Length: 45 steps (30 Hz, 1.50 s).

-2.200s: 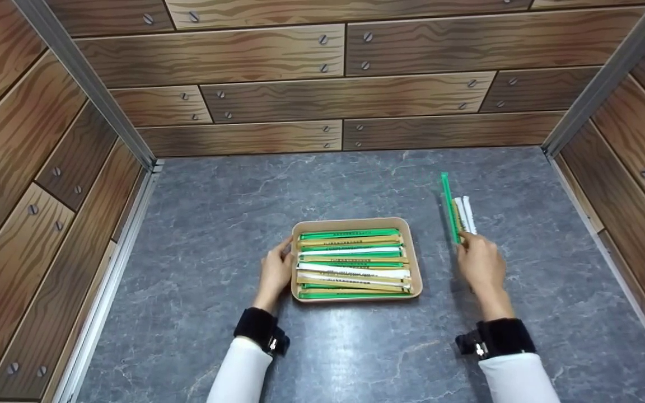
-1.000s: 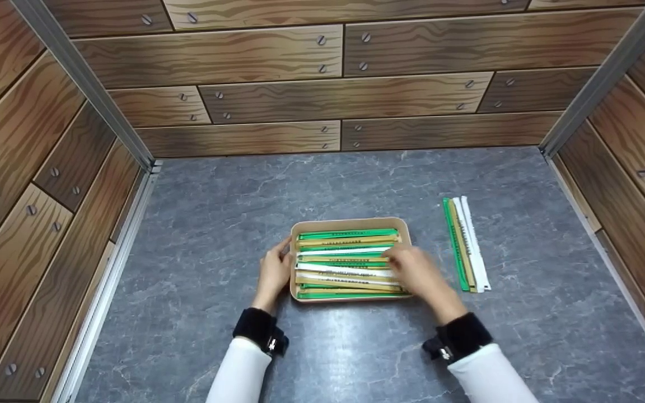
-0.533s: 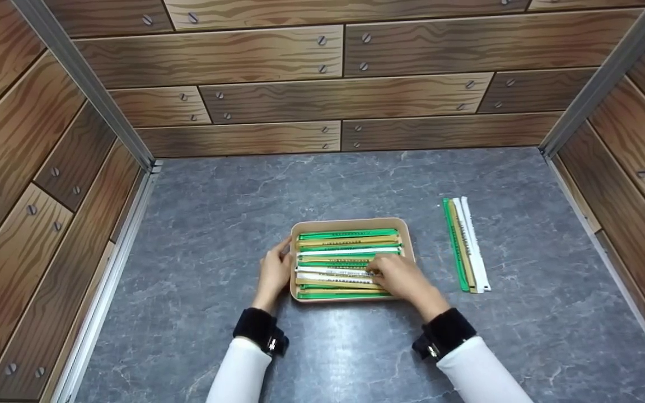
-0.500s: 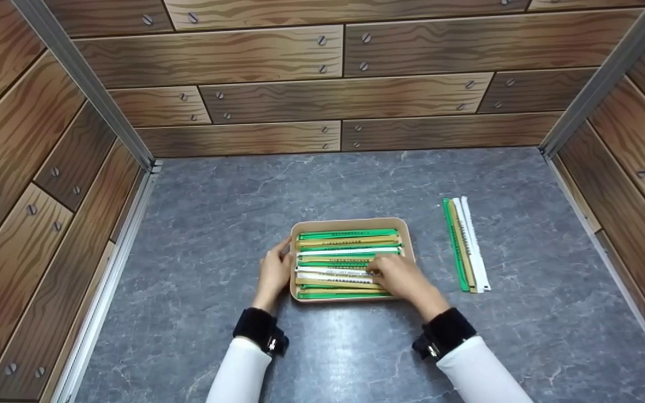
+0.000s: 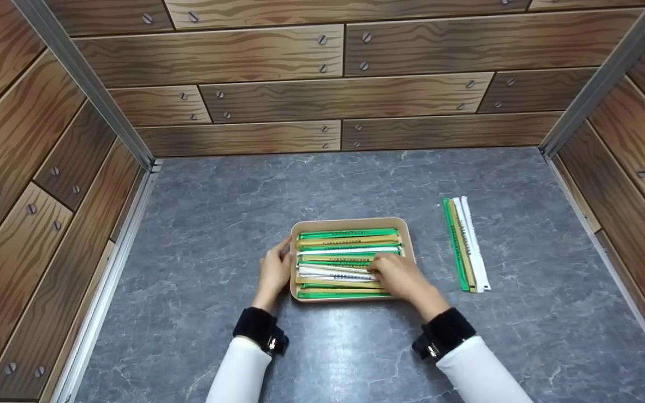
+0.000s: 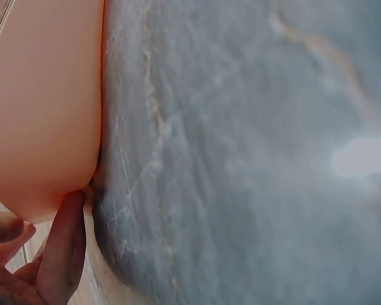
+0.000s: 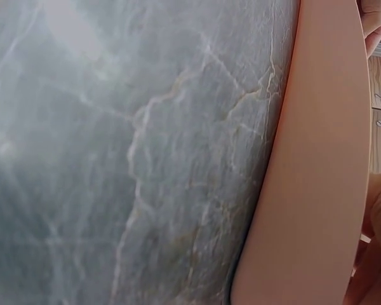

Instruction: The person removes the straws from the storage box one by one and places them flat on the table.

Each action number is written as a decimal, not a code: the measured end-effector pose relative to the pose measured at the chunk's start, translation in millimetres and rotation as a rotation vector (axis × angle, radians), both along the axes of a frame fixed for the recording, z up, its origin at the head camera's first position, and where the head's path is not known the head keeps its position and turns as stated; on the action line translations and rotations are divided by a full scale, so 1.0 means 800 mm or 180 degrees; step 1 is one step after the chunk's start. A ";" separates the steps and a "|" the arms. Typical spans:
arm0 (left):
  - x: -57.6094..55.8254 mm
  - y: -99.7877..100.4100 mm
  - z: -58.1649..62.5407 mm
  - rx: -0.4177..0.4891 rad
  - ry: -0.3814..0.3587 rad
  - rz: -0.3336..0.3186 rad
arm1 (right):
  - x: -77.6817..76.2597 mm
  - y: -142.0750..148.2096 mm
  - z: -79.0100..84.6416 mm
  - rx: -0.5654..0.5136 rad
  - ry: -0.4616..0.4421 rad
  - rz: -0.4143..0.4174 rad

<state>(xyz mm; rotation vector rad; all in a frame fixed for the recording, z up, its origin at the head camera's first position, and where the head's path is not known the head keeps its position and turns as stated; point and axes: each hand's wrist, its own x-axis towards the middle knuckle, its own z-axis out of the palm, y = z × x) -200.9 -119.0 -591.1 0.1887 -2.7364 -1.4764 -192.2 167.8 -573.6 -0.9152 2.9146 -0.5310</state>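
A shallow tan tray [image 5: 350, 224] holds several long, thin wrapped straws in green, gold and white, with printing along them, mostly lying crosswise. My left hand [image 5: 275, 274] rests against the tray's left end. In the left wrist view, its fingers [image 6: 63, 248] lie against the tray's outer wall [image 6: 44, 108]. Over the right half of the tray, my right hand [image 5: 401, 274] has curled fingertips pinching the end of a white straw [image 5: 328, 271] among the others. The palm hides the right ends of several straws; the right wrist view shows mainly the tray's near wall [image 7: 317, 159].
Right of the tray, a row of straws lies lengthwise on the grey marbled table: a green straw [image 5: 454, 246], a gold straw [image 5: 462, 246] and white straws [image 5: 473, 246]. Wood-patterned panels [image 5: 277, 101] close off the back and both sides.
My right hand laid a green straw beside the row at right, then moved left into the tray and took hold of a white straw, which has shifted slightly. The left hand stayed put.
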 end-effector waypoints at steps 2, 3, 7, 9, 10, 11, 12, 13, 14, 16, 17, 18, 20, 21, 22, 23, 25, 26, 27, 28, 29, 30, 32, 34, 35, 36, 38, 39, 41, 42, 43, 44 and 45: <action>0.000 0.000 0.000 -0.0010 0.0010 -0.0002 | 0.000 0.001 -0.001 -0.0033 0.0072 -0.0027; 0.000 0.000 0.000 -0.0018 0.0016 0.0001 | 0.001 0.001 -0.002 -0.0051 0.0113 -0.0040; 0.000 0.000 0.000 -0.0056 0.0040 0.0022 | 0.001 0.002 -0.003 -0.0126 0.0234 -0.0084; -0.001 0.000 0.000 -0.0063 0.0045 0.0032 | 0.001 0.002 -0.002 -0.0144 0.0240 -0.0122; -0.001 0.000 0.000 -0.0064 0.0050 0.0034 | 0.001 0.002 -0.002 -0.0152 0.0239 -0.0136; 0.000 0.000 0.000 -0.0065 0.0056 0.0029 | 0.001 0.002 -0.002 -0.0167 0.0230 -0.0150; 0.000 0.000 0.000 -0.0071 0.0063 0.0023 | 0.001 0.002 -0.001 -0.0193 0.0224 -0.0164; 0.000 0.000 0.000 -0.0074 0.0067 0.0019 | 0.000 0.003 -0.001 -0.0228 0.0223 -0.0173; 0.000 0.001 0.000 -0.0071 0.0067 0.0018 | 0.000 0.003 0.000 -0.0269 0.0232 -0.0175; 0.001 0.001 0.001 -0.0080 0.0070 0.0020 | -0.001 0.003 0.001 -0.0347 0.0285 -0.0177; 0.001 0.001 0.001 -0.0081 0.0070 0.0017 | -0.001 0.003 0.002 -0.0387 0.0313 -0.0188; 0.001 0.001 0.001 -0.0082 0.0070 0.0022 | -0.001 0.003 0.003 -0.0415 0.0345 -0.0202; 0.001 0.001 0.002 -0.0069 0.0051 0.0035 | 0.000 0.003 0.006 -0.0478 0.0378 -0.0255; 0.001 0.001 0.002 -0.0061 0.0042 0.0040 | 0.000 0.004 0.008 -0.0510 0.0383 -0.0291; 0.001 0.001 0.002 -0.0050 0.0032 0.0043 | 0.000 0.004 0.010 -0.0548 0.0374 -0.0336; 0.001 0.001 0.002 -0.0051 0.0033 0.0039 | 0.001 0.005 0.012 -0.0596 0.0355 -0.0386; 0.001 0.001 0.002 -0.0050 0.0003 0.0047 | 0.001 0.009 0.018 -0.0731 0.0315 -0.0515; 0.001 0.001 0.001 -0.0058 -0.0004 0.0050 | 0.001 0.011 0.020 -0.0816 0.0306 -0.0578; 0.001 0.001 0.001 -0.0070 -0.0002 0.0048 | 0.000 0.013 0.023 -0.0907 0.0327 -0.0636; 0.000 0.001 0.001 -0.0082 0.0003 0.0044 | -0.001 0.017 0.026 -0.0989 0.0346 -0.0710; 0.000 0.001 0.001 -0.0093 0.0008 0.0041 | -0.002 0.020 0.028 -0.1076 0.0383 -0.0788; 0.000 0.001 0.000 -0.0092 -0.0002 0.0046 | -0.003 0.025 0.029 -0.1159 0.0432 -0.0867; -0.001 0.001 0.000 -0.0100 0.0024 0.0040 | -0.006 0.036 0.033 -0.1286 0.0553 -0.1046; -0.001 0.001 0.000 -0.0097 0.0046 0.0037 | -0.008 0.050 0.034 -0.1354 0.0671 -0.1257; 0.000 0.001 0.000 -0.0096 0.0046 0.0038 | -0.009 0.058 0.034 -0.1390 0.0729 -0.1349; 0.000 0.001 0.000 -0.0096 0.0055 0.0041 | -0.010 0.067 0.034 -0.1401 0.0744 -0.1473; 0.000 0.001 0.000 -0.0099 0.0067 0.0044 | -0.010 0.083 0.034 -0.1406 0.0753 -0.1705; 0.000 0.001 0.000 -0.0099 0.0054 0.0052 | -0.010 0.092 0.033 -0.1390 0.0728 -0.1830; -0.001 0.001 0.000 -0.0096 0.0031 0.0059 | -0.009 0.109 0.031 -0.1316 0.0642 -0.2100; -0.001 0.001 0.000 -0.0089 0.0022 0.0059 | -0.007 0.118 0.031 -0.1255 0.0568 -0.2250; -0.001 0.001 0.000 -0.0086 0.0005 0.0058 | -0.006 0.127 0.030 -0.1188 0.0507 -0.2375; -0.001 0.002 0.001 -0.0077 -0.0015 0.0060 | -0.005 0.136 0.029 -0.1117 0.0447 -0.2491; -0.001 0.002 0.001 -0.0072 -0.0025 0.0060 | -0.003 0.144 0.028 -0.1039 0.0362 -0.2597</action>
